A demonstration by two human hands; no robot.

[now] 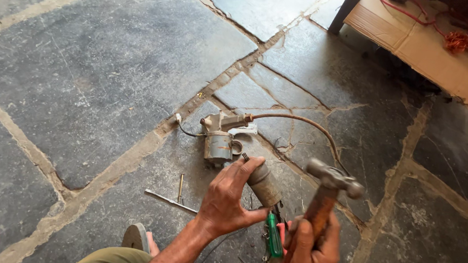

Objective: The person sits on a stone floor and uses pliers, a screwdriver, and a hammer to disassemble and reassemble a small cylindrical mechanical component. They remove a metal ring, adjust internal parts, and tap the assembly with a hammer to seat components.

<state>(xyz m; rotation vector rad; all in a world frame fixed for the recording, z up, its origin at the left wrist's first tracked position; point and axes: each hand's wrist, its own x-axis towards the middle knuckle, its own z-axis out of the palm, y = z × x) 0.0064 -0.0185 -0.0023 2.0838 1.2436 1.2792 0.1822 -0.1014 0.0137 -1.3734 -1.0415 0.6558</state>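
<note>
My left hand (227, 198) grips a dirty grey cylindrical metal part (265, 185), holding it tilted on the stone floor. My right hand (310, 254) is closed around the wooden handle of a hammer (330, 181), whose steel head is raised just right of the cylinder. Just beyond the cylinder stands a small worn motor housing (219, 141) with a curved hose or cable (301, 123) running off to the right. A green-handled screwdriver (274, 236) lies between my hands, beside red-handled pliers (282, 227).
A long metal rod (170, 200) and a small bolt (180, 187) lie on the dark stone slabs (99, 71) left of my left hand. A cardboard-covered surface (435, 53) with orange wire sits at the top right. My foot in a sandal (139, 238) is at the bottom.
</note>
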